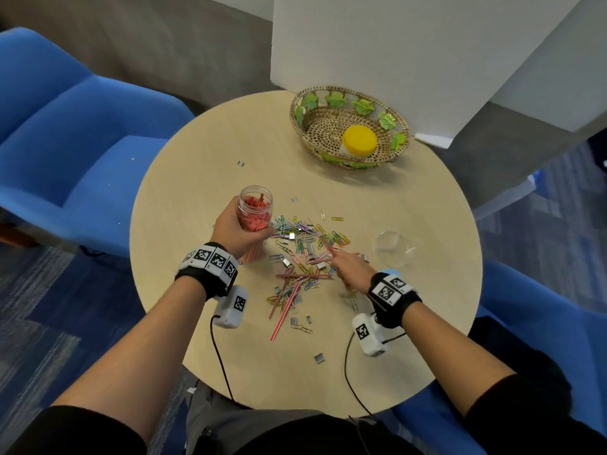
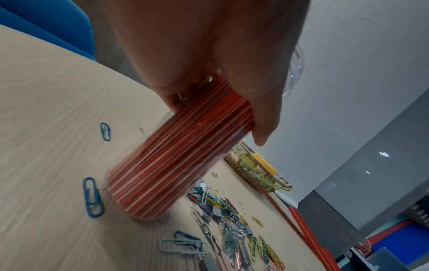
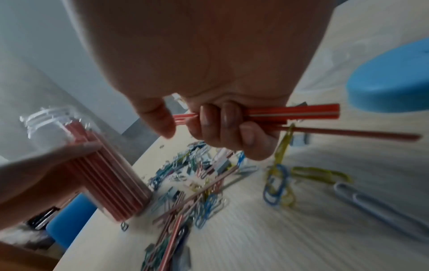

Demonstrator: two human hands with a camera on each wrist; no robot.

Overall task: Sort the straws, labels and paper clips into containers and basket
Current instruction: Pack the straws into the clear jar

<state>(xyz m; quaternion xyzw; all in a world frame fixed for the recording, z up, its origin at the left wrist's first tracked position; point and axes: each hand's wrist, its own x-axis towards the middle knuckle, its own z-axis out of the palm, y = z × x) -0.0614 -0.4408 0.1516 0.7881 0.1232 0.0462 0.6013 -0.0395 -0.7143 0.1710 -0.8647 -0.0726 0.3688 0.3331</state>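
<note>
Red striped straws (image 3: 292,112) clamped in the right hand (image 3: 209,73), fingers (image 3: 228,117) curled tight round a small bunch, a yellow paper clip (image 3: 284,144) dangling off them. Straw-collecting step by the look of it, hovering over the mixed pile (image 1: 305,254) mid-surface. Over on the left, left hand (image 1: 235,229) wrapped round a clear plastic jar (image 1: 255,213), tipped toward the pile, mouth open, base down on the round wooden surface (image 1: 197,178). Already packed with red straws inside. Next move probably calls for lining the bunch up end-on with the jar mouth and shaking that stray clip loose first. More straws (image 1: 284,302) lying among the paper clips and small grey labels (image 1: 318,357) nearer the body. Empty clear jar (image 1: 392,247) on its side to the right. Wicker basket (image 1: 303,124) at the far edge, holding a yellow-lidded jar (image 1: 359,141); contents impossible to make out.
</note>
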